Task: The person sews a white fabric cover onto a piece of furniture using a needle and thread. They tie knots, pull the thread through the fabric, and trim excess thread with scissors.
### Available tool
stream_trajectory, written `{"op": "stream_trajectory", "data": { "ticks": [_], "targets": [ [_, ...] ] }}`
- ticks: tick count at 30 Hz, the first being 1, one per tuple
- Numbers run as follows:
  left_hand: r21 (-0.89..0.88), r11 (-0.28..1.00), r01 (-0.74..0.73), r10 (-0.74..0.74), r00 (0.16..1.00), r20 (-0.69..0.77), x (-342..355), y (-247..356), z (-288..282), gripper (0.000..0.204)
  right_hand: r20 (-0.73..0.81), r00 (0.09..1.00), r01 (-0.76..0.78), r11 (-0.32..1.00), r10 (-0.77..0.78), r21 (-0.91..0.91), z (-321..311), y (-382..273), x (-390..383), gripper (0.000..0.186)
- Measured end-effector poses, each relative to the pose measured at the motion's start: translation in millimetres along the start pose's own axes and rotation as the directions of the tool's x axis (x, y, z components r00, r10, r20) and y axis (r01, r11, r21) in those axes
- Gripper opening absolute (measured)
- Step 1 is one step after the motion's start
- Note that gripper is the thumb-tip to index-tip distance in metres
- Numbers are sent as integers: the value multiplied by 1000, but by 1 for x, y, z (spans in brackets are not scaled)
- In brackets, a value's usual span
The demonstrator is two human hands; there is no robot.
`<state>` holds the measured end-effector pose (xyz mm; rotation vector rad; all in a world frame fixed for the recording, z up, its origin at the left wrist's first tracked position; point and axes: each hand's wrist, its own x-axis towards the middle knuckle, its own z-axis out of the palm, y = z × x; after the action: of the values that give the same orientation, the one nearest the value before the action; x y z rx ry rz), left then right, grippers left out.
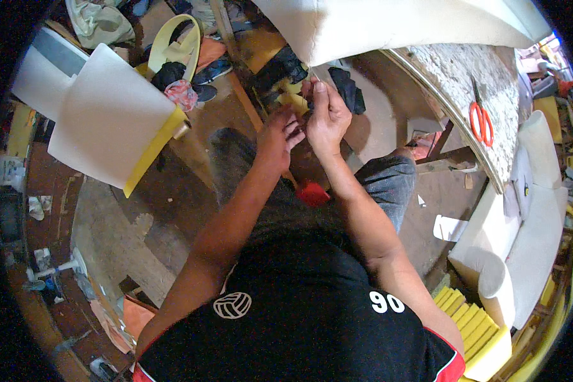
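My right hand [328, 118] is raised at the lower corner of a white padded piece [388, 19], thumb and fingers pinched on something thin and pale, perhaps thread or a needle, too small to make out. Just left of it and lower, my left hand [279, 137] has its fingers loosely bent and apart, with no object visible in them. Beneath both lie dark scraps [345, 89] and yellow foam pieces [293, 100]. A red object [312, 193] sits between my legs.
Orange-handled scissors [481, 124] rest on a speckled board [445, 70] at right. A white upholstered panel with yellow edging [99, 118] stands at left. White cushions [538, 254] and stacked yellow foam [465, 318] are at lower right. Shoes and cloths [207, 73] lie at upper left.
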<state>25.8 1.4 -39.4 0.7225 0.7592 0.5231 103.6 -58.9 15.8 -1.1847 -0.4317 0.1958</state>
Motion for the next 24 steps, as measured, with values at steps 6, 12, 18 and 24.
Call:
{"op": "stream_trajectory", "data": {
  "ticks": [6,12,18,24],
  "targets": [
    [450,706,-547,571,815,95,-11,20,2,30,223,958,-195,980,180,47,-21,5,16,28],
    [435,569,-698,615,713,338,-1,48,43,28,590,682,-506,861,432,-46,-49,-21,48,31],
    [127,939,-320,270,914,304,3,50,68,23,528,835,13,955,154,-298,-45,-13,46,25],
    [-142,982,-121,155,955,253,12,48,74,21,471,877,56,951,99,-304,-49,-4,45,26]
  ]
}}
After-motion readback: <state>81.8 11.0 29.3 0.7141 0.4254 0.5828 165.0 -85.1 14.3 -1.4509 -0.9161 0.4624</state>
